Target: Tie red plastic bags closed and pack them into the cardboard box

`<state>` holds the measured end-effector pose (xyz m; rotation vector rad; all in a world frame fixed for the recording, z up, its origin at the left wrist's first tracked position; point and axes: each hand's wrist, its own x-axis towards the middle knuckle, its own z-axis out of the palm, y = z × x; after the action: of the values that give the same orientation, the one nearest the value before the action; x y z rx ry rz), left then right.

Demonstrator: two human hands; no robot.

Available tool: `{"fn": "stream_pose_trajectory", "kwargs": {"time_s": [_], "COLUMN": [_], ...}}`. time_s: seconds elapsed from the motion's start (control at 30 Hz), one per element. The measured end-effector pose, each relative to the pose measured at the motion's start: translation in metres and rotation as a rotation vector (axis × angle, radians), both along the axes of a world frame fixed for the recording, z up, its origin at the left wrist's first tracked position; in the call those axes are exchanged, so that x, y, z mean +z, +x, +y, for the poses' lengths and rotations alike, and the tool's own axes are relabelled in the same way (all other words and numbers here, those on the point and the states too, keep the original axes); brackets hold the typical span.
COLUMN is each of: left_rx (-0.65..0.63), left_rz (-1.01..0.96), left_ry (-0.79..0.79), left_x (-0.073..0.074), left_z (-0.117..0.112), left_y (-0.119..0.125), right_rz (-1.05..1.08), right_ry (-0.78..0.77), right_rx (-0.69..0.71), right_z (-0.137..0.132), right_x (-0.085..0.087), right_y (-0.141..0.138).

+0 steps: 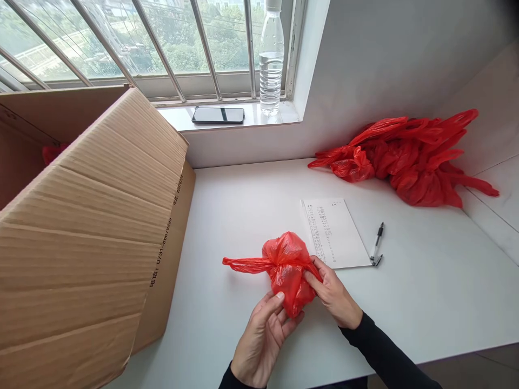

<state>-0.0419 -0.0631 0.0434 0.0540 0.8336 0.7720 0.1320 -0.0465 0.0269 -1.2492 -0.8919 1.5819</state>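
A knotted red plastic bag (pixel 290 270) is in front of me, close to the white tabletop, with one twisted handle end sticking out to the left. What it contains is hidden. My right hand (pixel 334 294) pinches the bag's right side, thumb on top, by the gathered plastic. From the lower left, my left hand (pixel 265 335) holds the bag's near edge, its thumb against the plastic and its fingers curled beneath. Just beyond the right hand lies a white sheet with handwritten lists (pixel 334 232).
A large open cardboard box (pixel 93 232) takes up the left side, with something red inside. At the back right lie several red plastic bags (pixel 405 156). A pen (pixel 378 240) rests beside the paper. The windowsill holds a phone (pixel 218 115) and a water bottle (pixel 271 70).
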Motion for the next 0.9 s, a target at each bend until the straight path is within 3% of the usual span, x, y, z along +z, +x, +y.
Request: {"fn": "stream_pose_trajectory", "kwargs": {"time_s": [0.13, 0.23, 0.4, 0.47, 0.57, 0.7, 0.9], "left_rx": [0.033, -0.017, -0.064, -0.087, -0.137, -0.015, 0.080], "left_rz": [0.154, 0.358, 1.070, 1.194, 1.137, 0.946, 0.852], "left_ry": [0.090, 0.224, 0.478, 0.494, 0.531, 0.571, 0.571], "left_x": [-0.003, -0.007, -0.009, -0.007, -0.005, -0.003, 0.007], "left_z": [0.002, 0.004, 0.018, 0.032, 0.056, 0.077, 0.082], "left_y": [0.006, 0.002, -0.020, -0.026, -0.028, -0.021, -0.021], "right_rz": [-0.023, -0.056, -0.156, -0.245, -0.372, -0.508, -0.763], "right_ry": [0.005, -0.034, -0.059, -0.029, 0.030, 0.131, 0.012], "right_rx": [0.098, 0.152, 0.193, 0.199, 0.212, 0.248, 0.247], "right_z": [-0.002, -0.006, -0.013, -0.015, -0.016, -0.018, -0.029], "right_x": [0.007, 0.010, 0.006, 0.007, 0.010, 0.010, -0.002], "right_y": [0.005, 0.007, 0.009, 0.010, 0.011, 0.012, 0.019]}}
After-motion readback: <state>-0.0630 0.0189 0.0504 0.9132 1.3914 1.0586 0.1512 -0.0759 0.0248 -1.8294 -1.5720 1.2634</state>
